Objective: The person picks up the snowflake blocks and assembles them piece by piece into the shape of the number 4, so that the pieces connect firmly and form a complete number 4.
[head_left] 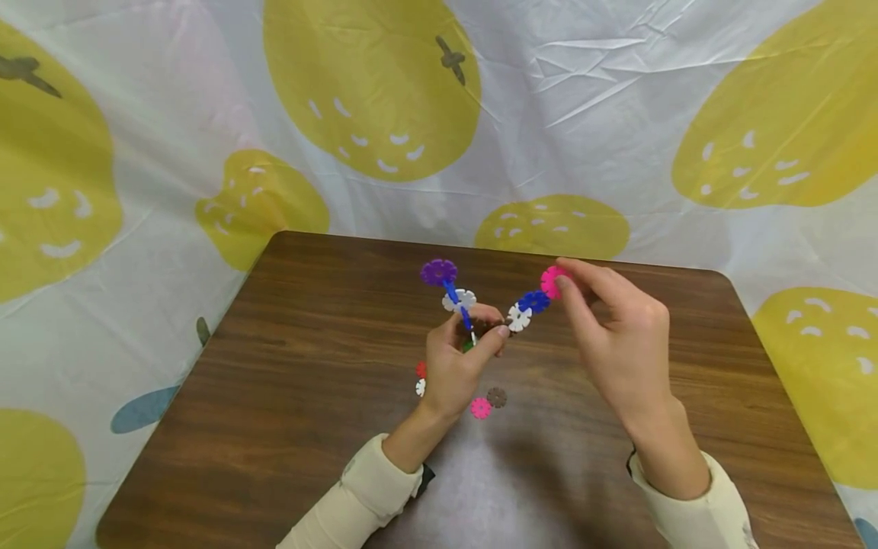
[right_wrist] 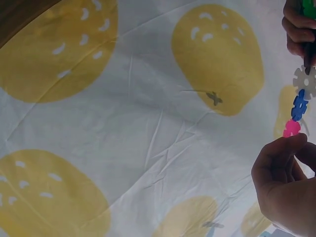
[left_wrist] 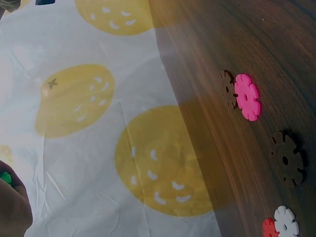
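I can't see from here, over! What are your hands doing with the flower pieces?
Left hand grips the middle of the flower chain. Right hand pinches the pink piece at the chain's end. Spare pieces lie on the table, nothing blocking.

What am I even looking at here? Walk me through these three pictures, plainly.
No machine here: a person works with two bare hands at a brown wooden table, in front of a white cloth printed with yellow fruit.

The big picture comes from a camera on the person's head, looking down. The other two come from cameras strapped to each wrist, so they look sideways and odd.

The left hand grips a chain of plastic snowflake discs joined edge to edge. The right hand pinches the pink disc at the chain's far end.

Loose on the table lie a pink disc, a brown disc, and a red and a white one beside the left hand.
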### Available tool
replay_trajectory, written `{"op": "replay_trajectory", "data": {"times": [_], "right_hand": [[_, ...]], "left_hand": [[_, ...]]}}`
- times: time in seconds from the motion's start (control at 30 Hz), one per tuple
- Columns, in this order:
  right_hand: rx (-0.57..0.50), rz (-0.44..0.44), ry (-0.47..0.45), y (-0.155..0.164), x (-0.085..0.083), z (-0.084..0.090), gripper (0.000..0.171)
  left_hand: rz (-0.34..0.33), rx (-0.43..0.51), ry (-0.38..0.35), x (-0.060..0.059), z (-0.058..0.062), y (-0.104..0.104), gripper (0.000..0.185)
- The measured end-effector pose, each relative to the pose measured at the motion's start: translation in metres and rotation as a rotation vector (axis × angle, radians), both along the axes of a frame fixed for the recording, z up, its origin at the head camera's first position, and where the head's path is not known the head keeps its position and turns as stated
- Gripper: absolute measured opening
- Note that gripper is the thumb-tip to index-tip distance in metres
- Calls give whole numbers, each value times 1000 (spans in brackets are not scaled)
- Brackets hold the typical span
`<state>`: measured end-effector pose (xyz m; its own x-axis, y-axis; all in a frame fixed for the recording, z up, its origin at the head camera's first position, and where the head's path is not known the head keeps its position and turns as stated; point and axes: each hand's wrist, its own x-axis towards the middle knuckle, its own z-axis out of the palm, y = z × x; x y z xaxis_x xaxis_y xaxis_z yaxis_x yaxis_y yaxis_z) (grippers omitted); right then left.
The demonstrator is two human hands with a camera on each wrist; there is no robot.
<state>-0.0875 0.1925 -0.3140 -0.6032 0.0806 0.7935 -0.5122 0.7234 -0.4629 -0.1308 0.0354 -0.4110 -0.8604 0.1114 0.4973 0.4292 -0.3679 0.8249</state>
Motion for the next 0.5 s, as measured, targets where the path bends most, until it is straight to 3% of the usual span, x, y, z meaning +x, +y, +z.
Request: {"op": "replay_trajectory", "data": {"times": [0.23,0.5], "right_hand": [[29,-13,31,-3,-2,0,17],[69,-12,-9,-1,-3,0,16]], "left_hand": [[0,8,-8,0,-1,0,13],[2,10,-10,-2,-3,1,13]]}}
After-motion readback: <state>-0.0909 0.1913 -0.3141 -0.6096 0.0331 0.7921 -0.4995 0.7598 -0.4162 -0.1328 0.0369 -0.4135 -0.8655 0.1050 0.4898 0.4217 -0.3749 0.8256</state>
